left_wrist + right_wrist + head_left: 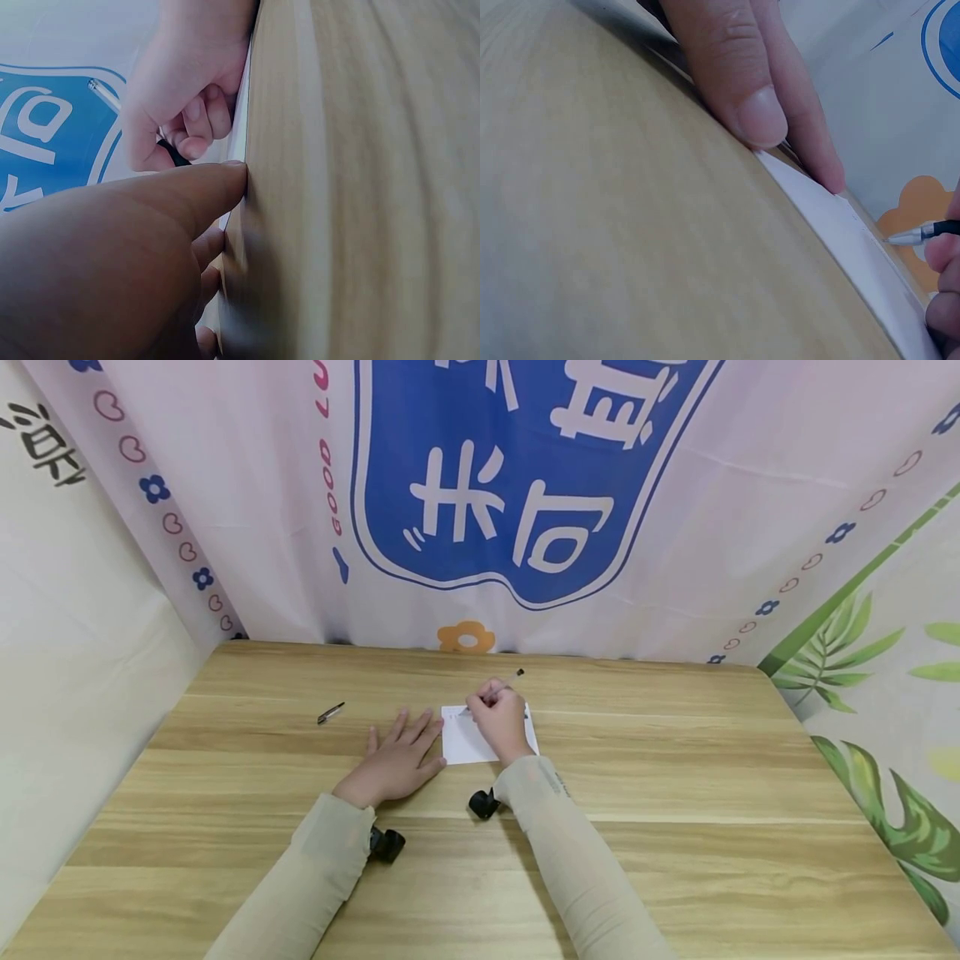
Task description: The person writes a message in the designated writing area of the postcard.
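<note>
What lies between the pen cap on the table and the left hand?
Only bare wooden table separates the pen cap from the left hand, as the head view shows.

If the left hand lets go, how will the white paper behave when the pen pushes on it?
The paper looks thin and lies flat, so it is probably light and floppy. On the smooth wooden table it would likely slide under the pen. The left hand lies flat at its edge, which probably keeps it in place.
</note>
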A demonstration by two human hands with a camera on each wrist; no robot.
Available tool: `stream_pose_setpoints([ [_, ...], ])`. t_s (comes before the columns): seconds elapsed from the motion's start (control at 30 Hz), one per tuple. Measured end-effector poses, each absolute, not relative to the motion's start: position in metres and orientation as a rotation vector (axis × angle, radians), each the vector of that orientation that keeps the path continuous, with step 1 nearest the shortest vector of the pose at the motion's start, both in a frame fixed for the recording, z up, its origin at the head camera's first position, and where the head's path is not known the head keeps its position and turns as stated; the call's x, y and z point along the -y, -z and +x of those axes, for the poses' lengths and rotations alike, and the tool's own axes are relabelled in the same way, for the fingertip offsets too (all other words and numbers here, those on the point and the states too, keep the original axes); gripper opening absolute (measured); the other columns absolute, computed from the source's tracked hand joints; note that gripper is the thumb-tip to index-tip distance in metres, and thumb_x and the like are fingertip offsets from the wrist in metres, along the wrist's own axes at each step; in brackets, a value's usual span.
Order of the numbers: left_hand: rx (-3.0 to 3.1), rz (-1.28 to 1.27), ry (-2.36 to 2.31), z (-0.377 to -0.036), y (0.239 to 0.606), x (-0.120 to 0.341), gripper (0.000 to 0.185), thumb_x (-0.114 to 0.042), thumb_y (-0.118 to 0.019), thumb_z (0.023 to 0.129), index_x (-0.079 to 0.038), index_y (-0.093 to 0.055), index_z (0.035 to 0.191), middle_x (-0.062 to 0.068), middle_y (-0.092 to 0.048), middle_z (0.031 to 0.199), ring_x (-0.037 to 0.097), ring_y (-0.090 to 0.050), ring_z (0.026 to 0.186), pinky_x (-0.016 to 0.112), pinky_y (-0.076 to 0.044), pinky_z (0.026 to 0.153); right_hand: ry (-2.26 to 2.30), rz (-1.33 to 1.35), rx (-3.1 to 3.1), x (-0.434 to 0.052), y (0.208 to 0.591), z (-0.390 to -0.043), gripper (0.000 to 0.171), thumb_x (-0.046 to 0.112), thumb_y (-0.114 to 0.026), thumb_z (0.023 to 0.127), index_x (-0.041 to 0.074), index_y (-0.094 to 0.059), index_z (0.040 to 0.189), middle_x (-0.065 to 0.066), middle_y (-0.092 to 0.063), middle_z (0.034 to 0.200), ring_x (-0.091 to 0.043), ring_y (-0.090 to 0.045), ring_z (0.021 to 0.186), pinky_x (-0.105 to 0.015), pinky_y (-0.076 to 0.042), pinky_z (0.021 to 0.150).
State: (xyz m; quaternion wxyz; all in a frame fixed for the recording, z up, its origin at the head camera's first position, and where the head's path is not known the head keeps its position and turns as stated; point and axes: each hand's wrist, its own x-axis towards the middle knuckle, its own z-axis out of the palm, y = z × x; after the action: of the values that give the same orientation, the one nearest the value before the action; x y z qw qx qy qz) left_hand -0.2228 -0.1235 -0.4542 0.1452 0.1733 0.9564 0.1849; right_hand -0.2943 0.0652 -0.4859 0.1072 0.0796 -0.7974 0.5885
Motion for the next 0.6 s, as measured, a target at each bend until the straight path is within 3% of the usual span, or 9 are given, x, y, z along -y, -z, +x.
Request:
stream_pose_setpoints([
  [0.6, -2.748, 0.499, -0.529, -0.2238, 0.4516, 0.1224, 0.068, -0.044, -0.043, 0.108, -0.014, -0.017, 0.164, 0.009, -0.007, 0.170, 0.043, 0.006, 0.153, 0.077, 0.007, 0.111, -1.732, 0.265, 2.354, -0.0658, 0.4841, -0.2955, 0.016, 0.006, -0.065, 0.090, 0.006, -0.060, 0.075, -0.003, -0.060, 0.061, -0.013, -0.057, 0.054, -0.022, -0.043, 0.049],
])
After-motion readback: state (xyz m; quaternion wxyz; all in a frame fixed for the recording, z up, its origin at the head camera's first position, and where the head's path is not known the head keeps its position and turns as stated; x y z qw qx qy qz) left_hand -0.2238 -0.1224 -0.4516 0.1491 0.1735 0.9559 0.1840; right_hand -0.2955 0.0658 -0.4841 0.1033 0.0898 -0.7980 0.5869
